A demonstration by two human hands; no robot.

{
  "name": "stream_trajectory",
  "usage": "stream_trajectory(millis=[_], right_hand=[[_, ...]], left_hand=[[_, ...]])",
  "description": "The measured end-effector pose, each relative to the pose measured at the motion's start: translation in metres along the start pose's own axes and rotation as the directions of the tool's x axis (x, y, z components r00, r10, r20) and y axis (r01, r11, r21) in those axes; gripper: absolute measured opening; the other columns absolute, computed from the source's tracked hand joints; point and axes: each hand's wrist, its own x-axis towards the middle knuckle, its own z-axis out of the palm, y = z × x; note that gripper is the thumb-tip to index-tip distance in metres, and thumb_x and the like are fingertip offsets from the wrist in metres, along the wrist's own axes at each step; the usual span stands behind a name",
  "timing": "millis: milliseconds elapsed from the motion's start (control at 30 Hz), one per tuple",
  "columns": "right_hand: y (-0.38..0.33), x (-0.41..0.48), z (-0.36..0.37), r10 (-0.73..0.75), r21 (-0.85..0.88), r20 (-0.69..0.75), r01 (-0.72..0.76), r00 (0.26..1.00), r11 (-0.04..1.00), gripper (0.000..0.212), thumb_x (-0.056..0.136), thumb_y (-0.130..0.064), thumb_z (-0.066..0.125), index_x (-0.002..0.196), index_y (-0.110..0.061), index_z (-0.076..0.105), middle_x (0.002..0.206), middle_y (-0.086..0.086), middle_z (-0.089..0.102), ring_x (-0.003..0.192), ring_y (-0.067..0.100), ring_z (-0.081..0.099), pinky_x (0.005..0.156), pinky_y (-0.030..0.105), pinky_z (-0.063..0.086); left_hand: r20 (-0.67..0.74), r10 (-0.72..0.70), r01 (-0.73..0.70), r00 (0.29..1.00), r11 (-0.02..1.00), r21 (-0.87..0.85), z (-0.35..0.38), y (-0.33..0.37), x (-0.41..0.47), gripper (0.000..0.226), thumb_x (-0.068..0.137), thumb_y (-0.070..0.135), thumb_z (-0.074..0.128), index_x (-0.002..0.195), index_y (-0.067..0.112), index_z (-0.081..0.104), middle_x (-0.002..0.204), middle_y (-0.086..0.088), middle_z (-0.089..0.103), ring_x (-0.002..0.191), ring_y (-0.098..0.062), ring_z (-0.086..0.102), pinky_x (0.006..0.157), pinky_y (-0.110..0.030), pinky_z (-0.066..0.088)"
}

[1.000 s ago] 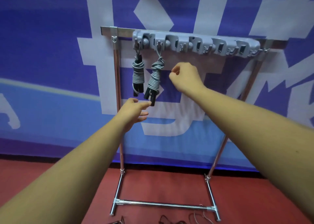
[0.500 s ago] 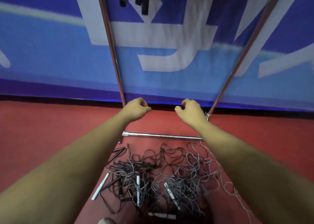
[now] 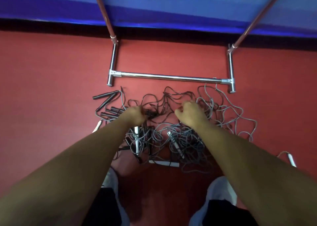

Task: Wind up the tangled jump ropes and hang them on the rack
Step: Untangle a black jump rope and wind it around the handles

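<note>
A tangled pile of jump ropes (image 3: 180, 143) lies on the red floor in front of the rack's chrome base bar (image 3: 171, 77). Black cords and black handles (image 3: 104, 96) sit at the left, with loops of grey cord (image 3: 231, 112) at the right. White handles (image 3: 163, 163) lie among them. My left hand (image 3: 135, 116) is down at the black cords, fingers curled against them; a grip cannot be made out. My right hand (image 3: 190, 114) hovers curled over the pile's middle with nothing visibly in it. The rack's hooks are out of view.
The rack's two slanted uprights (image 3: 104, 13) rise in front of a blue wall banner (image 3: 171, 6). My white shoes (image 3: 221, 189) stand just behind the pile. One white handle (image 3: 291, 160) lies apart at the right.
My view has dropped from the rack's hooks to the floor. Both hands came down from the hung ropes to the tangled pile.
</note>
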Motion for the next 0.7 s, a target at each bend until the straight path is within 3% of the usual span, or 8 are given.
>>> stream_trajectory(millis=[100, 233, 300, 433, 500, 600, 633, 700], right_hand=[[0.005, 0.011, 0.042, -0.024, -0.050, 0.076, 0.028, 0.997, 0.998, 0.030, 0.089, -0.035, 0.058, 0.084, -0.006, 0.054, 0.102, 0.017, 0.060, 0.089, 0.034, 0.060, 0.068, 0.033, 0.042], [0.014, 0.019, 0.087, -0.047, -0.086, 0.135, 0.059, 0.990, 0.995, 0.033, 0.088, -0.030, 0.060, 0.102, -0.001, 0.059, 0.111, 0.019, 0.058, 0.104, 0.037, 0.057, 0.080, 0.037, 0.046], [0.017, 0.022, 0.101, -0.039, -0.071, 0.156, 0.051, 0.987, 0.996, 0.032, 0.089, -0.027, 0.057, 0.104, 0.000, 0.059, 0.110, 0.021, 0.062, 0.104, 0.039, 0.060, 0.084, 0.040, 0.049], [0.026, 0.030, 0.119, -0.090, 0.024, 0.185, 0.087, 0.979, 0.996, 0.011, 0.085, -0.019, 0.057, 0.084, -0.011, 0.066, 0.093, 0.013, 0.070, 0.089, 0.034, 0.066, 0.079, 0.040, 0.055], [0.029, 0.033, 0.118, -0.084, 0.085, 0.183, 0.070, 0.980, 0.994, 0.014, 0.082, -0.008, 0.057, 0.074, -0.011, 0.068, 0.085, 0.007, 0.073, 0.084, 0.028, 0.068, 0.078, 0.038, 0.056], [0.018, 0.030, 0.097, -0.058, 0.147, 0.222, 0.026, 0.973, 0.989, 0.012, 0.087, -0.007, 0.061, 0.087, -0.009, 0.073, 0.091, 0.008, 0.074, 0.090, 0.026, 0.068, 0.082, 0.034, 0.054], [0.014, 0.028, 0.088, -0.054, 0.161, 0.244, 0.014, 0.968, 0.987, 0.010, 0.088, -0.013, 0.066, 0.095, -0.008, 0.071, 0.094, 0.010, 0.072, 0.091, 0.027, 0.067, 0.082, 0.034, 0.053], [0.003, 0.021, 0.066, -0.052, 0.174, 0.295, 0.000, 0.954, 0.985, 0.029, 0.088, -0.026, 0.072, 0.108, -0.007, 0.064, 0.100, 0.011, 0.066, 0.095, 0.028, 0.063, 0.083, 0.034, 0.049]], left_hand=[[0.042, 0.023, -0.024, 0.999, 1.000, 0.020, 0.030, -0.010, 0.017, 0.033, 0.096, 0.025, 0.061, 0.123, 0.005, 0.063, 0.125, -0.018, 0.065, 0.116, -0.032, 0.060, 0.086, -0.028, 0.041], [0.104, 0.057, -0.062, 0.993, 0.997, 0.051, 0.069, -0.022, 0.038, 0.033, 0.096, 0.019, 0.061, 0.127, 0.009, 0.066, 0.130, -0.013, 0.064, 0.119, -0.032, 0.059, 0.093, -0.029, 0.038], [0.070, 0.043, -0.046, 0.997, 0.998, 0.031, 0.086, -0.032, 0.049, 0.037, 0.094, 0.023, 0.060, 0.131, 0.019, 0.064, 0.127, -0.011, 0.067, 0.112, -0.031, 0.063, 0.091, -0.031, 0.045], [0.021, -0.010, 0.011, 1.000, 1.000, -0.019, 0.102, -0.045, 0.061, 0.040, 0.090, 0.025, 0.060, 0.130, 0.027, 0.059, 0.117, -0.013, 0.069, 0.107, -0.033, 0.065, 0.090, -0.039, 0.053], [0.006, -0.009, 0.009, 1.000, 0.999, -0.031, 0.096, -0.045, 0.057, 0.039, 0.088, 0.021, 0.060, 0.126, 0.025, 0.057, 0.113, -0.016, 0.069, 0.104, -0.037, 0.065, 0.088, -0.041, 0.053], [-0.019, 0.002, -0.003, 1.000, 0.998, -0.058, 0.078, -0.046, 0.050, 0.029, 0.088, 0.014, 0.061, 0.117, 0.018, 0.061, 0.111, -0.019, 0.069, 0.104, -0.037, 0.065, 0.085, -0.035, 0.048], [-0.024, 0.006, -0.008, 1.000, 0.998, -0.069, 0.070, -0.044, 0.046, 0.030, 0.091, 0.013, 0.059, 0.121, 0.016, 0.061, 0.115, -0.020, 0.068, 0.108, -0.037, 0.064, 0.087, -0.035, 0.048], [-0.050, 0.029, -0.032, 0.998, 0.997, -0.066, 0.054, -0.037, 0.036, 0.043, 0.096, 0.014, 0.055, 0.137, 0.008, 0.047, 0.123, -0.027, 0.063, 0.112, -0.041, 0.061, 0.089, -0.038, 0.046]])
